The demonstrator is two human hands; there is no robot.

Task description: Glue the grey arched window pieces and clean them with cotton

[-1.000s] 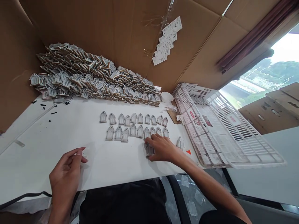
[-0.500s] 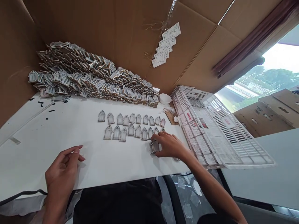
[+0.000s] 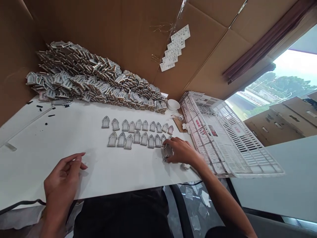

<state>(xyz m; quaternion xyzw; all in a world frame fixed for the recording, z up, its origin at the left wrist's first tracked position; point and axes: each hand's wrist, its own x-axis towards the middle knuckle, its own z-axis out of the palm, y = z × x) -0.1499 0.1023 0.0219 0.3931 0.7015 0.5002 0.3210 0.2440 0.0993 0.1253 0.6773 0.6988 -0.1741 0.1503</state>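
My right hand [image 3: 182, 150] is closed around a small stack of arched, window-shaped grey pieces [image 3: 167, 152] at the right end of the lower row. Thumb and fingers grip the stack from its right side. Two rows of flat arched pieces [image 3: 121, 140] lie face up across the white table, each with a small hole at its peak. My left hand [image 3: 63, 175] rests near the front left of the table, thumb and index finger close together and the others curled. Whatever it may pinch is hidden. A small white object [image 3: 185, 166] lies under my right wrist.
A long heap of the same arched pieces [image 3: 99, 84] lines the cardboard wall [image 3: 99, 26]. A white bowl [image 3: 173, 104] stands at its right end. Beyond my right arm sits a white plastic basket [image 3: 198, 124] lined with newspaper. Black scraps [image 3: 51, 115] lie at the left.
My right hand has shifted slightly right and up with the stack, and the small white object now shows more below the wrist. The left hand keeps its pose; the view has shifted a little.
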